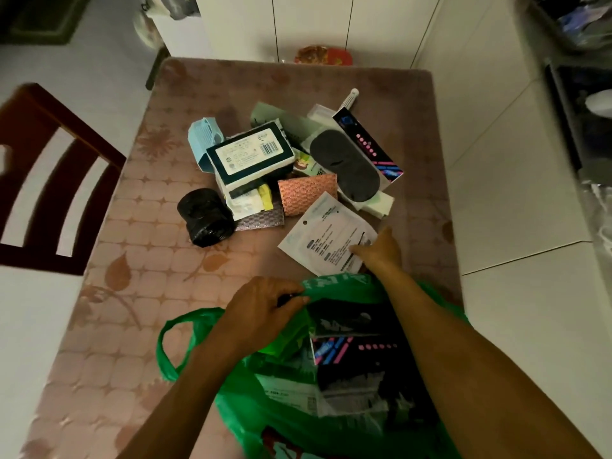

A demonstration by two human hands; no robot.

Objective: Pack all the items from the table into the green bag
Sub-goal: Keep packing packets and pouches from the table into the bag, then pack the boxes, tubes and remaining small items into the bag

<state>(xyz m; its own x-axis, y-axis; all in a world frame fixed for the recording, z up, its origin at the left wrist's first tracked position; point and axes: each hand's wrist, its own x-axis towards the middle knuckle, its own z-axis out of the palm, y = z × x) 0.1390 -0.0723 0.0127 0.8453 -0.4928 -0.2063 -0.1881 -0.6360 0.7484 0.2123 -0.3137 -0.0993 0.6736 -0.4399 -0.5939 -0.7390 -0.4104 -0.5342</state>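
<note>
The green bag (334, 284) lies open at the table's near edge, with dark packets and a white paper inside. My left hand (261, 309) grips the bag's rim and holds the mouth open. My right hand (381, 248) reaches past the bag and pinches the near corner of a white flat packet (326, 235). Behind it lies a pile: a dark-and-white box (251, 154), a black roll (205, 217), a pink textured pouch (306, 193), a grey oval pad (344, 164), a black box with pink dots (367, 144) and a light blue case (203, 135).
The table (132, 293) wears a pinkish patterned cloth. A dark wooden chair (49, 180) stands at its left. White cabinets (314, 24) are beyond the far edge, and a red item (323, 56) lies on the floor there. Shelving with clutter (583, 111) is on the right.
</note>
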